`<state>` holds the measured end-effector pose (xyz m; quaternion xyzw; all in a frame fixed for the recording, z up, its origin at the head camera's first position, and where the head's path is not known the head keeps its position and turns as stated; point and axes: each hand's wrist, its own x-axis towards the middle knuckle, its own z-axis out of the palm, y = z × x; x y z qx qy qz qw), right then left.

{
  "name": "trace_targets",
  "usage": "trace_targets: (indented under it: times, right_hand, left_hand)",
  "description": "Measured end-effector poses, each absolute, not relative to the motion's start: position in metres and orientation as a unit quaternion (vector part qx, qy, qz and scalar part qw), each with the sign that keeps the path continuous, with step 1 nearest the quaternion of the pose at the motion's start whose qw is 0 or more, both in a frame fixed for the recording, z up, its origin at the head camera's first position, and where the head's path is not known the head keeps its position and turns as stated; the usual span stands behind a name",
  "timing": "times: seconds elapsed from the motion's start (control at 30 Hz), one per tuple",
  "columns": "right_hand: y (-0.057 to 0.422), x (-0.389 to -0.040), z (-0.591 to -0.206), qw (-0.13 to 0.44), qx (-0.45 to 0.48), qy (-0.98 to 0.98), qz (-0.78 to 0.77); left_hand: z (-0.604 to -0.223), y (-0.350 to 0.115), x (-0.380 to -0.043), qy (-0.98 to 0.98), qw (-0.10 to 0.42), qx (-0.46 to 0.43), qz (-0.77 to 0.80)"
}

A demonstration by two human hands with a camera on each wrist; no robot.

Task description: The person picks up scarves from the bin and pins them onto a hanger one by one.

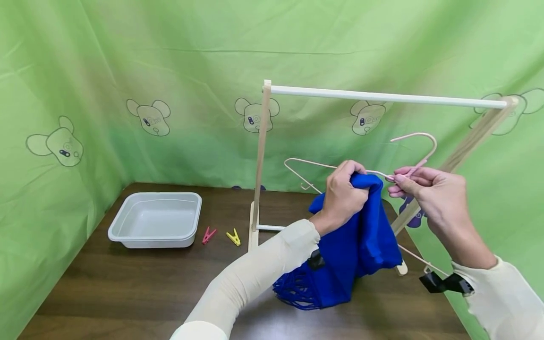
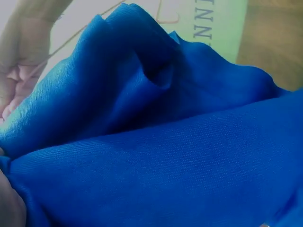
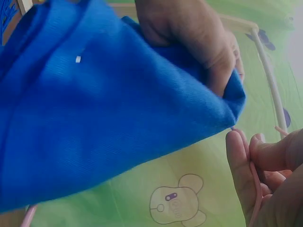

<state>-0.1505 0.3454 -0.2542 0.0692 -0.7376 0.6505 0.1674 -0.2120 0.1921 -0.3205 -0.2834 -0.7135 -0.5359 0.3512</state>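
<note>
My left hand grips the gathered upper end of a blue fringed scarf at the hanger's frame. The scarf hangs down in folds, its fringe low at the left. With thumb and fingers my right hand pinches a pale pink clothes hanger just below its hook, which points up and is free of the rack's bar. In the right wrist view the scarf is bunched under the left hand, close to the right hand's fingertips. Cloth covers part of the hanger.
A wooden rack with a white top bar stands behind the hands. To the left on the brown table are a white plastic tub, a red clothespin and a yellow clothespin. Green curtains surround the table.
</note>
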Motion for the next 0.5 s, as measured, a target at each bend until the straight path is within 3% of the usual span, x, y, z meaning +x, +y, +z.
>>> trace_targets:
  times: [0.23, 0.5]
  right_hand:
    - [0.34, -0.151, -0.255, 0.162, 0.086, -0.712, 0.677]
    - [0.332, -0.142, -0.255, 0.164, 0.087, -0.742, 0.644]
  left_hand:
    - [-0.332, 0.191, -0.214, -0.747, 0.41, -0.32, -0.414]
    - [-0.336, 0.191, -0.227, -0.871, 0.332, -0.26, -0.251]
